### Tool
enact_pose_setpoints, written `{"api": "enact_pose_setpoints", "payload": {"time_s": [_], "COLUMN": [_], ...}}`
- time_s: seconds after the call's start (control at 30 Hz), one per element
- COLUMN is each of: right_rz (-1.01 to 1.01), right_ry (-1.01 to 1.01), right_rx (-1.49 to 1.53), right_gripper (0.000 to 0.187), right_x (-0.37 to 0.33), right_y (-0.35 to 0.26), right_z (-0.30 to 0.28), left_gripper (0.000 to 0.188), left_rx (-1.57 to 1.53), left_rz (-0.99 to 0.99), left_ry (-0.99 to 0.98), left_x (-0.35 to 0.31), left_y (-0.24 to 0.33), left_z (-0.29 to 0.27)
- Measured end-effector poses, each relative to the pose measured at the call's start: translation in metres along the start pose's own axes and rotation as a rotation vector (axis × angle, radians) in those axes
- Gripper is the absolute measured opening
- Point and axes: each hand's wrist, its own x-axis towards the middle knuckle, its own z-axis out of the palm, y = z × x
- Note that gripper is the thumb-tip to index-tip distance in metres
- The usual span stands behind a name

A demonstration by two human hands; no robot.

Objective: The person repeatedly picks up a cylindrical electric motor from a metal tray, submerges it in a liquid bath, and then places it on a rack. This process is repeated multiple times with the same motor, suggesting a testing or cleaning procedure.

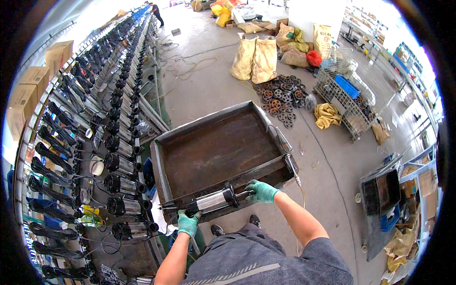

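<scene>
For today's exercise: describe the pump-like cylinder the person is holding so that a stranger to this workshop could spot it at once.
Start at the big rusty metal tray in the middle of the floor. On its near rim lies a shiny silver cylinder with black end caps, gripped by the left hand and right hand, both in green gloves. Unlike the similar cylinders lined up on the long rack to the left, it alone is held.

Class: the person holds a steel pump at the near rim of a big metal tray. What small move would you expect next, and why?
Probably setting the pump down into the tray. The left hand grips its dark end and the right hand its shaft end, so it hangs level right at the tray's near rim, with bare tray floor just beyond. That is a judgement only.
</scene>
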Motion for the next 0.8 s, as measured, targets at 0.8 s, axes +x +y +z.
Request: {"api": "enact_pose_setpoints", "payload": {"time_s": [0.8], "right_rz": [0.453], "right_ry": [0.178], "right_rx": [0.675], "right_gripper": [0.032], "right_x": [0.006], "right_y": [0.015], "right_z": [0.04], "left_gripper": [0.075], "left_rx": [0.091], "left_rz": [-0.032], "left_ry": [-0.009], "left_x": [0.004], "left_y": [-0.009], "left_z": [0.0]}}
